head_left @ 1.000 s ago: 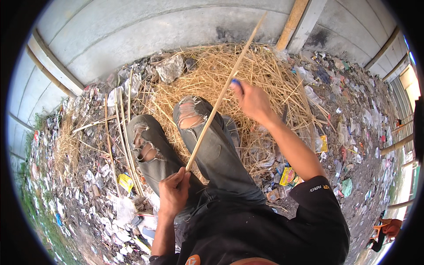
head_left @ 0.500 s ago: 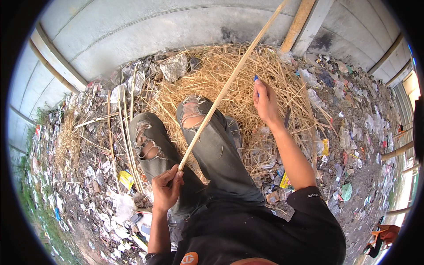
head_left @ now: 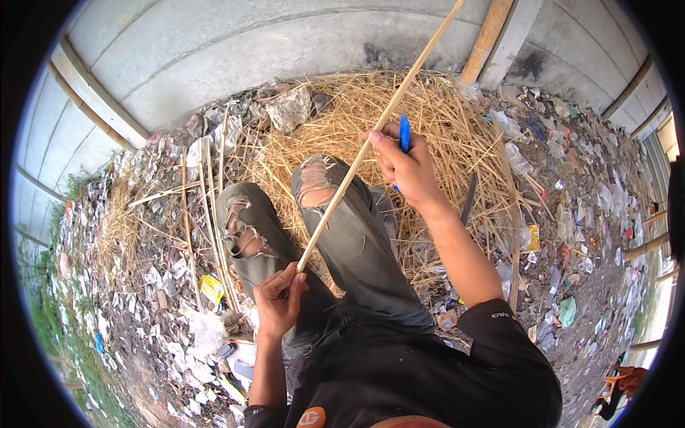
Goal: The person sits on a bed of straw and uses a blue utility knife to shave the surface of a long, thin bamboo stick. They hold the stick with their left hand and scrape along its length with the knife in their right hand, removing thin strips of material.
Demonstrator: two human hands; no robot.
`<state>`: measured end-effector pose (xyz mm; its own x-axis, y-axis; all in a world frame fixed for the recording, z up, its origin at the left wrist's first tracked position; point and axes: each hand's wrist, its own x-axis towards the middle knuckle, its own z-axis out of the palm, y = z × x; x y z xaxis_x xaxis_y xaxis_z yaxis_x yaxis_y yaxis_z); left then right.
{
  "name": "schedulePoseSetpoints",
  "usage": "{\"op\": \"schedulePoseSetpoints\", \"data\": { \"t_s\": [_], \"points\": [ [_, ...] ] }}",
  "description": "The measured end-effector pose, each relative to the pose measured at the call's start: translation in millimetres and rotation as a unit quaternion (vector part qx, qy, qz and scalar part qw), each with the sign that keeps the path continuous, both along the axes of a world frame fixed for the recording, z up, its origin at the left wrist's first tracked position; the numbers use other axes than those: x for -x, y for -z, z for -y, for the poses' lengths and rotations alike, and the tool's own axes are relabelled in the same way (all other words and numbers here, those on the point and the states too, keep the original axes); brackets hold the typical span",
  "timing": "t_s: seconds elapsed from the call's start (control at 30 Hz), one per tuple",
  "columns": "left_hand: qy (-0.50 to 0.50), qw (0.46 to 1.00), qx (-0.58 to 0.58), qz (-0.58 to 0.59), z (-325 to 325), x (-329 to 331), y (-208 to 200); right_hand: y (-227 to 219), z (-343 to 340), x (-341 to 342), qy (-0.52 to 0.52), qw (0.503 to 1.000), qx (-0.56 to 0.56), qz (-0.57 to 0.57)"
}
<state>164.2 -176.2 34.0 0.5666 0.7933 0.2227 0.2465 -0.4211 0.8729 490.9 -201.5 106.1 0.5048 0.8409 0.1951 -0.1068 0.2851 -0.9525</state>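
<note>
The left hand is closed around the lower end of a bamboo strip; the right hand pinches it midway, also gripping a blue pen. The strip slants up-right above the straw pile.

Daylight is even and diffuse across the frame, bright without hard shadows. Soft shade lies under the legs at centre. The pale wall along the top reads bright but not blown out; mild glare shows at the right edge. Focus is sharp at centre and softens toward the rim. Fisheye distortion bends straight edges strongly at the left and upper borders. A black vignette rings the circular picture.
</note>
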Motion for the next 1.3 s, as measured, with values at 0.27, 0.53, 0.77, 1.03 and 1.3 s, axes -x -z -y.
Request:
{"op": "schedulePoseSetpoints", "data": {
  "t_s": [0.27,0.53,0.77,1.03,1.3],
  "points": [
    [0.015,0.991,0.127,-0.033,6,-26,-25,1,5,18,-0.040,0.998,0.022,0.052],
    [-0.041,0.999,-0.016,0.010,2,-51,-16,32,26,65,0.013,0.858,0.182,0.481],
    [-0.039,0.998,-0.035,-0.037,2,-47,-20,49,5,35,0.056,0.833,0.170,0.523],
    [-0.053,0.995,-0.074,-0.049,11,-38,-12,59,12,33,0.022,0.841,0.154,0.519],
    [-0.044,0.987,-0.098,-0.116,21,0,-9,46,-21,-98,0.147,0.834,0.326,0.421]
  ]
}}
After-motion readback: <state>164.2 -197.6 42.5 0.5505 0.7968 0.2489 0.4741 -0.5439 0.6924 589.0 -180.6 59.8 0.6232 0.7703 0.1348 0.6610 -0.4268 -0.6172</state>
